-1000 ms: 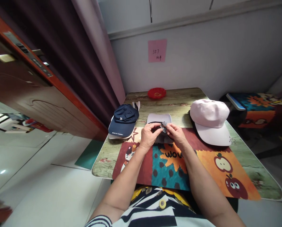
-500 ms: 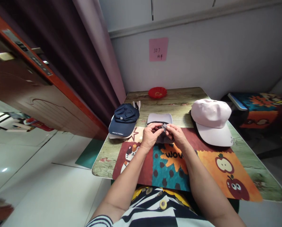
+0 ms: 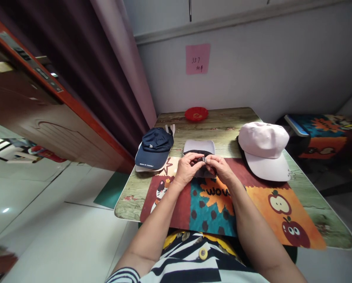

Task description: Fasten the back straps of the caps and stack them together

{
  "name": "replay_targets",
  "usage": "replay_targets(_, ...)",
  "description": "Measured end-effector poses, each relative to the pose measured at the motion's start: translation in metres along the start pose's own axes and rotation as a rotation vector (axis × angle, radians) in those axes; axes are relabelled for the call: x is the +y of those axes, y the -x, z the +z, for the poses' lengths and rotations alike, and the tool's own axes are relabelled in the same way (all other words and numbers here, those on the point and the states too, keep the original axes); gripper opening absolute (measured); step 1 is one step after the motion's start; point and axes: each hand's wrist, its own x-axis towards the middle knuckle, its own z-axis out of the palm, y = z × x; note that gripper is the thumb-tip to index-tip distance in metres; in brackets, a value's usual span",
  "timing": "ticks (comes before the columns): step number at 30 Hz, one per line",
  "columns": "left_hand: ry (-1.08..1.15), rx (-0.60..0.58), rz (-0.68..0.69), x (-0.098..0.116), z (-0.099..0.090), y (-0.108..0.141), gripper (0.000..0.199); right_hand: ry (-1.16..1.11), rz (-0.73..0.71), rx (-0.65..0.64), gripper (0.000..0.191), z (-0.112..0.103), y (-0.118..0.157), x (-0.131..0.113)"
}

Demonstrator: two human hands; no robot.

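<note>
A grey cap [image 3: 200, 146] lies at the middle of the table, its brim turned away from me. Over its near side both hands pinch the cap's back strap [image 3: 204, 158], where a small metallic buckle shows between the fingertips. My left hand [image 3: 187, 168] is closed on the strap from the left. From the right, my right hand [image 3: 220, 168] grips it, fingertips almost touching the left ones. Fingers hide most of the strap, so I cannot tell how it runs through the buckle.
To the left, a navy cap [image 3: 155, 147] rests on a paler one. Pale pink cap [image 3: 263, 141] sits on a dark one at right. Behind stands a red dish [image 3: 196, 114]. A patterned mat [image 3: 190, 216] covers the table's [image 3: 125, 208] front. A door [image 3: 31, 98] is at left.
My fingertips have drawn slightly closer together, and the grey strap end that stood up between them now lies lower, mostly covered. The caps have stayed in place.
</note>
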Motion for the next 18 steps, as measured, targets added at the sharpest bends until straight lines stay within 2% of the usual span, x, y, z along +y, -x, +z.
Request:
replay_targets(5, -0.167, -0.077, 0.118, 0.003, -0.008, -0.001, 0.018, 0.024, -0.02, 0.011, 0.032, 0.0, 0.001, -0.001)
replay_targets(11, -0.326, -0.091, 0.188, 0.009, -0.009, -0.001, 0.02, 0.026, -0.035, 0.029, 0.035, 0.004, 0.002, -0.004)
replay_targets(15, -0.303, -0.03, 0.121, 0.016, -0.008, 0.0, 0.03, 0.028, -0.041, 0.06, 0.037, 0.006, 0.002, -0.006)
replay_targets(18, -0.175, 0.084, -0.031, 0.018, -0.007, 0.0, 0.02, 0.04, -0.044, 0.077, 0.037, 0.007, 0.003, -0.008)
